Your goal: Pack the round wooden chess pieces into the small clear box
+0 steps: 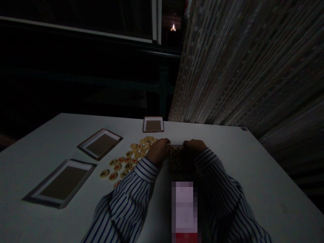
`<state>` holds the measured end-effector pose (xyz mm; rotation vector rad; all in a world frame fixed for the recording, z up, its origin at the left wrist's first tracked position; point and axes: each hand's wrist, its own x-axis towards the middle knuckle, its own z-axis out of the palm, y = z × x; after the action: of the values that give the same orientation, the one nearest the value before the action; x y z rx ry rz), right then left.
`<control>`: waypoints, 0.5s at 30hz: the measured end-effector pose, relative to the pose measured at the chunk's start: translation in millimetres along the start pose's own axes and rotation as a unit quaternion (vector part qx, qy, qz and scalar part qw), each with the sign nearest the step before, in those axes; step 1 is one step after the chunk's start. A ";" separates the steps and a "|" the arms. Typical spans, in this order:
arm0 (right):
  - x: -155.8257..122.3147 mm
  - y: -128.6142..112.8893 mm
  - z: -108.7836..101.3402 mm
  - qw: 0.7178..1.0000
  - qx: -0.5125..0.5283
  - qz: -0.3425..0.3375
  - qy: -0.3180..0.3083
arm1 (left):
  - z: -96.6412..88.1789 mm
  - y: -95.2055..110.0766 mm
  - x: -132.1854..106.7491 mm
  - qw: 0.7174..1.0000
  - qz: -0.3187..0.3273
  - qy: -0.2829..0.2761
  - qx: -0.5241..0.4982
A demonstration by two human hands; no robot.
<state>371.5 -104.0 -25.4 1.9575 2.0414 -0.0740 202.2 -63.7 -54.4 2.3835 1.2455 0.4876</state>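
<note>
Between my hands a small dark box (176, 145) stands on the white table, with rows of round pieces inside it; the shadow hides its lower part. My left hand (159, 150) is closed on the box's far left corner. On the far right corner my right hand (194, 146) grips it too, the fingers mostly in shadow. Just left of my left hand, round wooden Chinese chess pieces (128, 160) lie spread out, some marked in red, some in black, some without visible marks. A few of them are hidden by my left forearm.
Framed, shallow tray-like things with brown centres lie on the white table (243, 175): one at the back (153, 125), one at the left (100, 144) and one nearer (60, 182). A corrugated stack (235, 60) rises behind on the right. A blurred pixel patch covers the near middle.
</note>
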 end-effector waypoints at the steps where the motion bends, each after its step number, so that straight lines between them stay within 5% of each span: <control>1: 0.1 0.3 -0.2 1.000 0.001 -0.001 -0.002 | 0.2 -0.2 0.2 1.000 -0.001 -0.001 0.002; 15: 0.7 2.2 -1.6 1.000 0.003 0.007 -0.026 | -0.5 -0.7 0.5 1.000 0.001 0.004 0.010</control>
<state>373.4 -102.8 -23.6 1.9530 1.9953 -0.1271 201.8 -62.8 -54.3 2.4017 1.2588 0.4879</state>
